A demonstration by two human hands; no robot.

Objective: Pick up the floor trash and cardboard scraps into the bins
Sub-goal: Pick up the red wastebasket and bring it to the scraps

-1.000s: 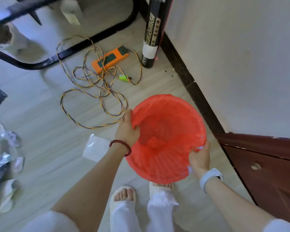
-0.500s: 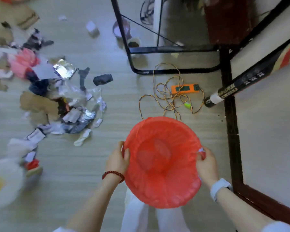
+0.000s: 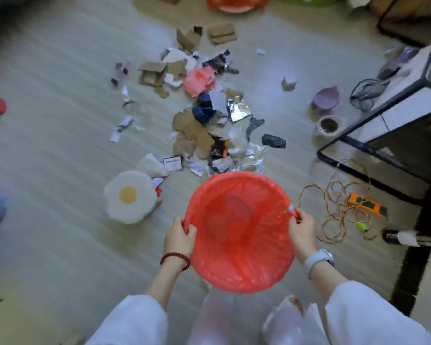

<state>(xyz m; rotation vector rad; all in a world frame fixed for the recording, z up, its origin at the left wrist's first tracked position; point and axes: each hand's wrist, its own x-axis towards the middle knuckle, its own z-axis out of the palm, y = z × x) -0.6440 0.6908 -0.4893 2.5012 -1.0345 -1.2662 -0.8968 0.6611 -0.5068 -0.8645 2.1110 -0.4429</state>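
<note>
Both hands' grip clamped on red-lined bin (image 3: 239, 232) rim; scraps (image 3: 197, 108) litter pale plank floor (image 3: 60, 108).

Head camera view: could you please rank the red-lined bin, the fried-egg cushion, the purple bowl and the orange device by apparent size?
1. red-lined bin, though it is nearest the camera
2. fried-egg cushion
3. purple bowl and orange device: too alike to rank

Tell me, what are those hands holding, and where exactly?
Both hold the red-lined bin by its rim: left hand on the left edge, right hand on the right edge.
</note>
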